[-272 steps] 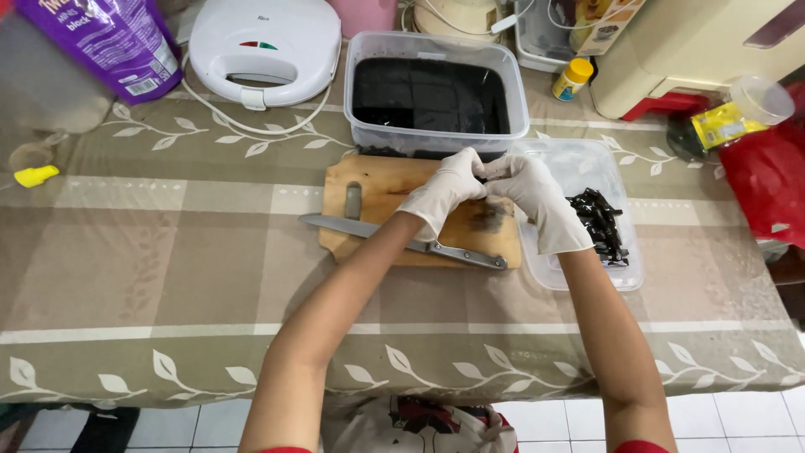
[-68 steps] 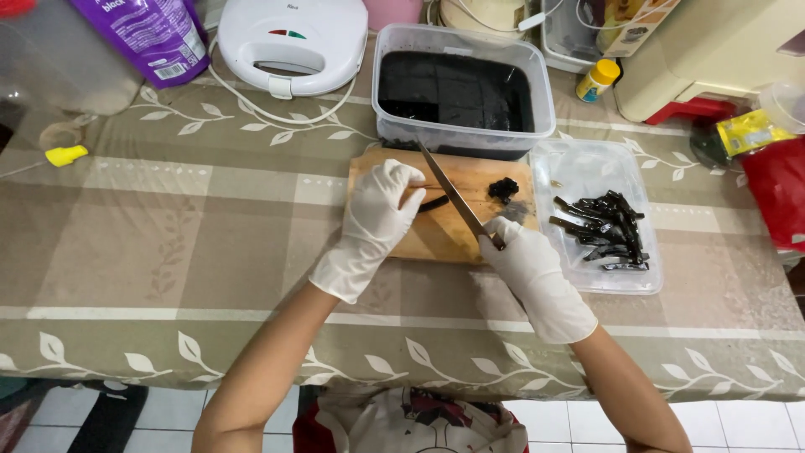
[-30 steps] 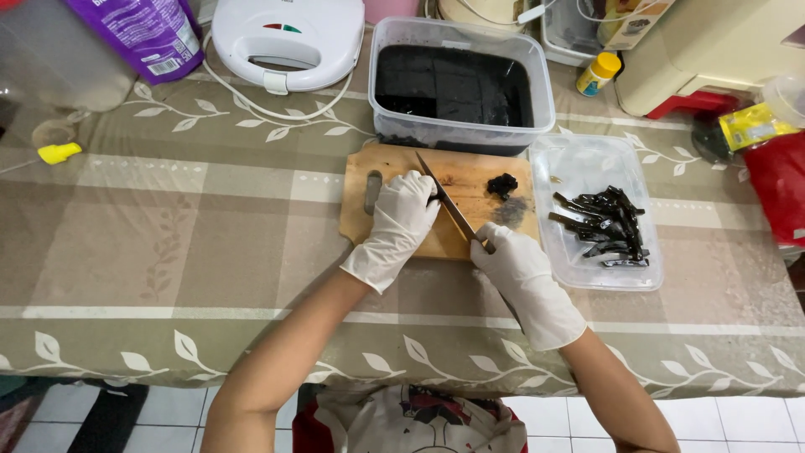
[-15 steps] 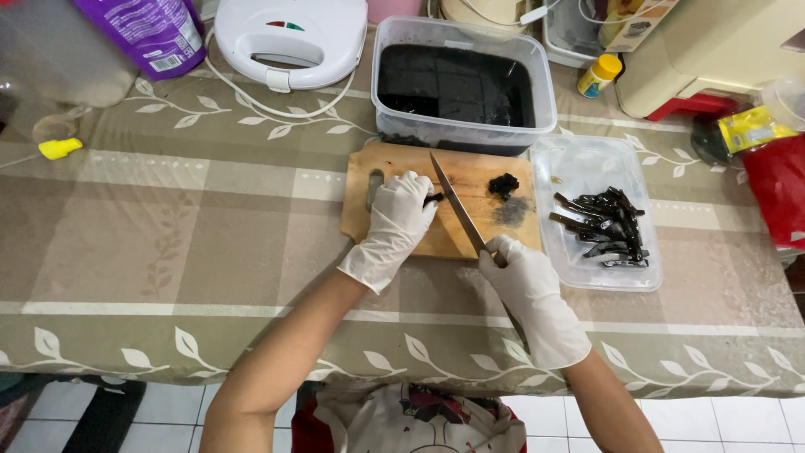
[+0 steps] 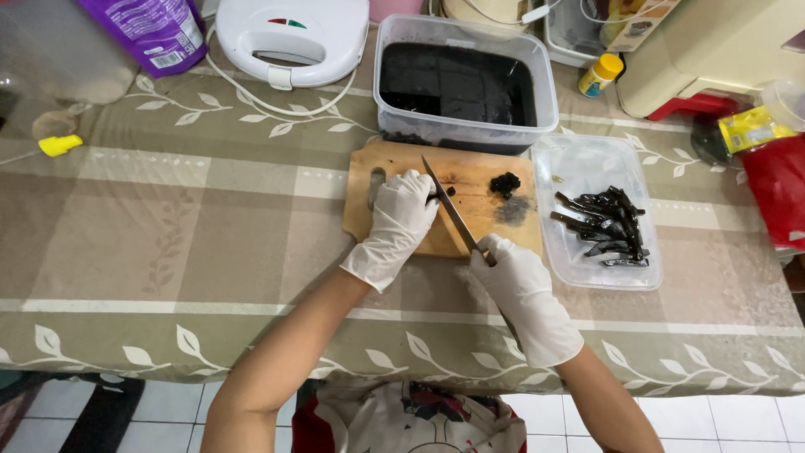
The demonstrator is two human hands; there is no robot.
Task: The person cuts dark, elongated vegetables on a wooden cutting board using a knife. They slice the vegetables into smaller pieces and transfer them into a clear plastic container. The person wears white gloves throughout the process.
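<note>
A leaf-patterned tablecloth covers the table (image 5: 151, 252), bearing a wooden cutting board (image 5: 470, 180), two plastic containers and a white sandwich maker (image 5: 289, 38).

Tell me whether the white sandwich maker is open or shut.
Shut: the white sandwich maker has its lid down flat, front latch closed.

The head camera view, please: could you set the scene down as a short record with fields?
Left hand: left hand, white glove, presses a small dark piece against the wooden cutting board
Right hand: right hand, white glove, grips the knife, blade angled across the board
On the board: small dark lump
Behind the board: clear tub of black jelly-like blocks
Right of the board: shallow clear tray holding dark strips
Surface: leaf-patterned tablecloth
</note>
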